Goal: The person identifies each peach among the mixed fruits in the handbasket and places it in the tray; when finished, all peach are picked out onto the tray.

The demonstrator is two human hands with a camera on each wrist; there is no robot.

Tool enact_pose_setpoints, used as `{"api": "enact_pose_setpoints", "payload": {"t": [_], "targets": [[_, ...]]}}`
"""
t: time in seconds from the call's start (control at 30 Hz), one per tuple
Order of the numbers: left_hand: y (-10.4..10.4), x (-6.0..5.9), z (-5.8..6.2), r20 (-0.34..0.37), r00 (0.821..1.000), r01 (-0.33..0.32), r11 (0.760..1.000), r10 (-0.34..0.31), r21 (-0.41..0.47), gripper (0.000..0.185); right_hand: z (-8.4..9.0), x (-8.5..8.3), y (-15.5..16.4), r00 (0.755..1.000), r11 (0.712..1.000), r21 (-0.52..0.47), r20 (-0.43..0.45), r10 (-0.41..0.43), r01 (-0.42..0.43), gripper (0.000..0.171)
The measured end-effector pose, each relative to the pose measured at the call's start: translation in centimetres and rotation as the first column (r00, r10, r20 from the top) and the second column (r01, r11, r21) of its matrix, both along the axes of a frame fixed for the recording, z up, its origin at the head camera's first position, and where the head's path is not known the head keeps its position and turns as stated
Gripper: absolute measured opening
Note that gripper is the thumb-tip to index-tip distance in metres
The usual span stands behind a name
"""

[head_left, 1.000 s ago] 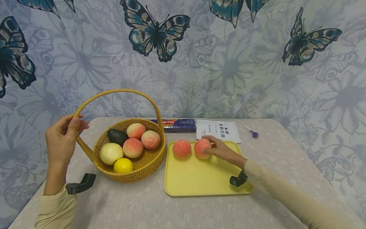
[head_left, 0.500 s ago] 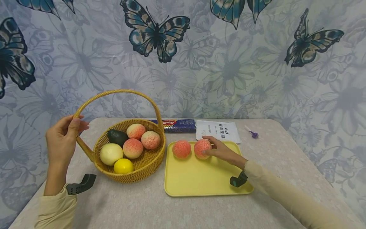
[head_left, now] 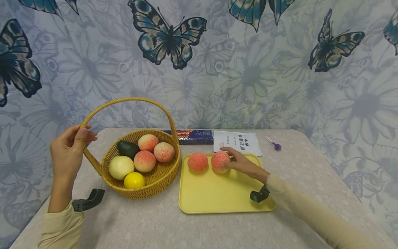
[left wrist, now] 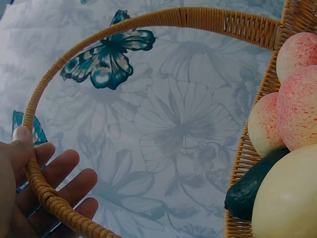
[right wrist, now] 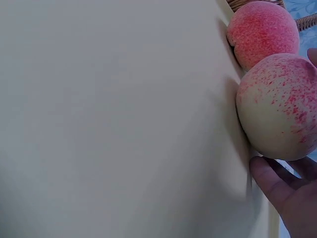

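My left hand (head_left: 66, 150) grips the left side of the arched handle of a wicker basket (head_left: 158, 183), thumb in front of it. In the left wrist view the fingers (left wrist: 74, 161) extend behind the handle. In the basket sit several peaches (head_left: 144, 161), a dark green avocado (head_left: 128, 149), a pale yellow round fruit (head_left: 121, 167) and a lemon (head_left: 134, 180). On a yellow tray (head_left: 217, 197), my right hand (head_left: 244, 166) holds a pink peach (head_left: 219, 162) between thumb and fingers. Another peach (head_left: 197, 162) lies just left of it, at the tray's far edge.
Behind the tray lie a blue Barilla spaghetti box (head_left: 196, 137) and a white printed packet (head_left: 237, 142). A purple lollipop (head_left: 276, 146) is at the right on the table (head_left: 140, 221). A butterfly-patterned backdrop (head_left: 217, 86) rises behind the table.
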State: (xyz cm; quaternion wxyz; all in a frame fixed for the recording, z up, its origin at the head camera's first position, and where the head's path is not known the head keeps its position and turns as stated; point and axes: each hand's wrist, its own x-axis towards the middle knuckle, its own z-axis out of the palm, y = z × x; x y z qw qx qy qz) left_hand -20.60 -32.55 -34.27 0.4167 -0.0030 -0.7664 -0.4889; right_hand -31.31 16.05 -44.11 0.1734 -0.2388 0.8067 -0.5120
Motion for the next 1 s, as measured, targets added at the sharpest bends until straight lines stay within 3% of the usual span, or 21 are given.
{"api": "enact_pose_setpoints", "payload": {"t": [0.3, 0.63, 1.0], "targets": [[0.0, 0.1, 0.1, 0.033, 0.999, -0.023, 1.0, 0.023, -0.002, 0.027, 1.2, -0.7, -0.3, 0.998, 0.999, 0.031, -0.064, 0.022, -0.02, 0.067], [0.2, 0.0, 0.2, 0.016, 1.0, -0.026, 0.999, 0.026, -0.027, 0.027, 3.9, -1.6, -1.5, 0.997, 1.0, -0.018, -0.075, 0.024, -0.026, 0.065], [0.7, 0.1, 0.8, 0.034, 0.999, -0.038, 0.999, 0.039, -0.017, 0.026, 6.9, -2.2, -4.5, 0.985, 0.994, -0.015, -0.138, 0.107, -0.11, 0.065]]}}
